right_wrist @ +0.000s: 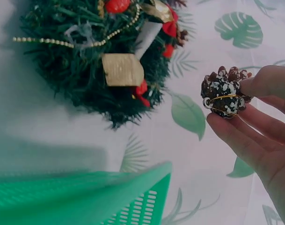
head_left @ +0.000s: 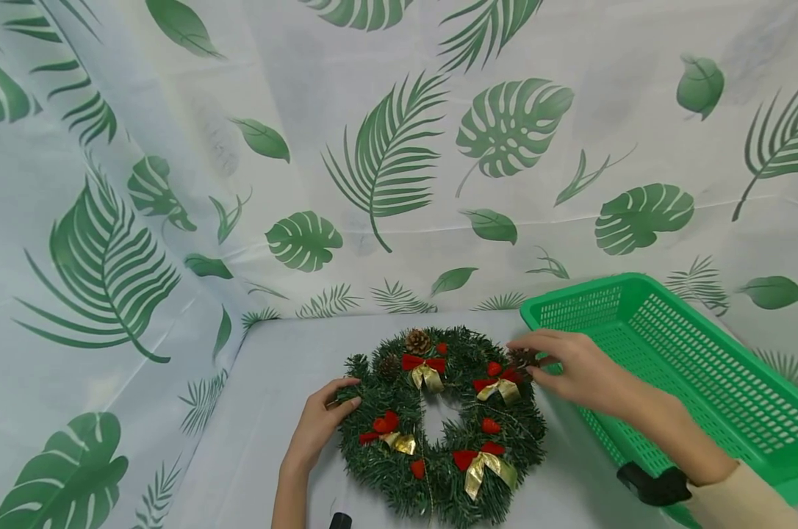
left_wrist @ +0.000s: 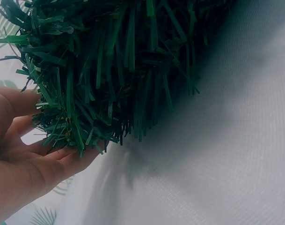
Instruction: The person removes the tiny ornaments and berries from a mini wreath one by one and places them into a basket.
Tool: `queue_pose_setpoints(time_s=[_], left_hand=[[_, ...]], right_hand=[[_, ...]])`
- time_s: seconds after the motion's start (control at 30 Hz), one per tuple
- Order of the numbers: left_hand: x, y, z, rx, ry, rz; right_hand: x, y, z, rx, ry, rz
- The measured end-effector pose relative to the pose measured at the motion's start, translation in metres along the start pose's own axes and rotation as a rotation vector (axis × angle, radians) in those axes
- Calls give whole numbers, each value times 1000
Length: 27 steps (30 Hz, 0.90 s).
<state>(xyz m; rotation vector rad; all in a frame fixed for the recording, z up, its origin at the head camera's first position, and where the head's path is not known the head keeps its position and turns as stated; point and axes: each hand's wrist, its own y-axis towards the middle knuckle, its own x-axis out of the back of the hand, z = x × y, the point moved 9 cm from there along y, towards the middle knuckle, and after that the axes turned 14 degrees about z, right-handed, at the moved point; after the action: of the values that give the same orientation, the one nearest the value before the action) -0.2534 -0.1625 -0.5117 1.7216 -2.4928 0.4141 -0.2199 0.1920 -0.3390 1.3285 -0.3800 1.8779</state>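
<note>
A green artificial wreath (head_left: pixel 405 408) lies on the white cloth, dressed with red-and-gold bows (head_left: pixel 427 372), small red ornaments (head_left: pixel 491 425), a thin gold bead string and brown pine cones (head_left: pixel 417 341). At its left edge my left hand (head_left: pixel 318 420) grips the outer needles; in the left wrist view the fingers (left_wrist: pixel 79 158) curl beneath them. Thumb and fingers of my right hand (head_left: pixel 587 371) pinch a loose pine cone (right_wrist: pixel 222 93) at the wreath's upper right. White flecks and a gold cord with a small ring show on this cone.
A green perforated plastic basket (head_left: pixel 710 312) stands to the right, under my right forearm. Behind the work surface hangs a white curtain (head_left: pixel 432 294) printed with green leaves, which continues along the left side.
</note>
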Motion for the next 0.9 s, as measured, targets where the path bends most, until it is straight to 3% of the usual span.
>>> queue_pose_setpoints(time_s=[0.17, 0.57, 0.9], left_hand=[[1, 0, 0, -4, 3, -4], [1, 0, -1, -17, 18, -5], [-1, 0, 0, 7, 9, 3]], right_hand=[[11, -5, -2, 19, -36, -46], [24, -21, -26, -37, -32, -90], [27, -37, -56, -138, -32, -76]])
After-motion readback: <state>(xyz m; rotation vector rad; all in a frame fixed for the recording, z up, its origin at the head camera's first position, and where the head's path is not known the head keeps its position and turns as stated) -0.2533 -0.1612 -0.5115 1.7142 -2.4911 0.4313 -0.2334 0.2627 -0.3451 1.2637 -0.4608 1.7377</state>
